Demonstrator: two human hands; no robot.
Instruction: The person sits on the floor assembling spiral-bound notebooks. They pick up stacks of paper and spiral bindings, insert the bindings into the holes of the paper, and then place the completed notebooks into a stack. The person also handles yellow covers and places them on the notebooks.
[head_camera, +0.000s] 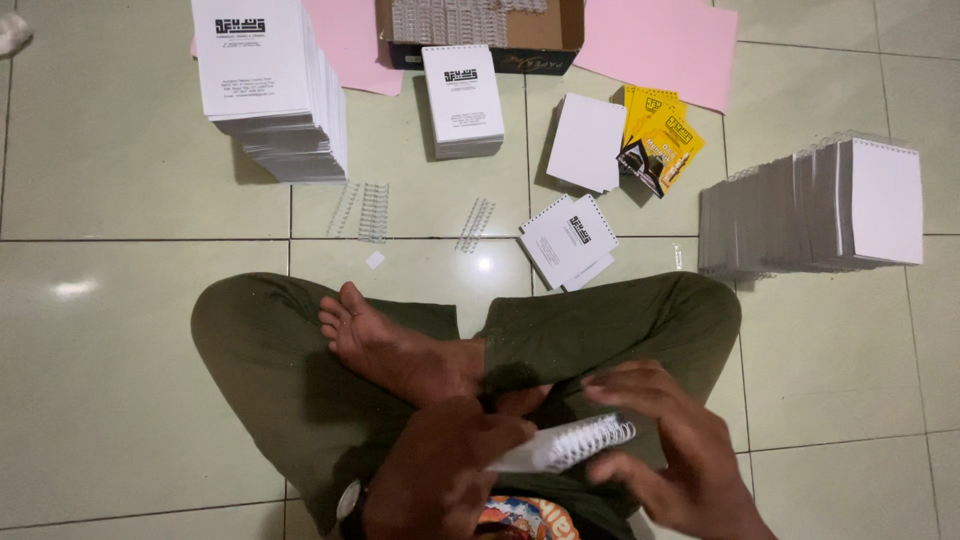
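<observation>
The floor (120, 330) is glossy, smooth pale-green tile that throws back the lamp light. On it, beyond the matt olive cloth trousers (600, 330), lie bare wire binding combs (373, 211), shiny metal. Past the combs, stacks of matt white paper pads (265, 85) stand beside a brown cardboard box (480, 35) and matt pink paper sheets (665, 45). Both hands hold a paper notepad (570, 443) with white wire coil.

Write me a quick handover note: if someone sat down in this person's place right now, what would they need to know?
Left hand grips a small notepad over the lap; right hand closes on its white spiral wire binding.
Bound notepads stand in a row on the floor at right; one more bound notepad lies ahead.
Unbound stacks and loose wire combs wait ahead on the left, so more remain.
</observation>
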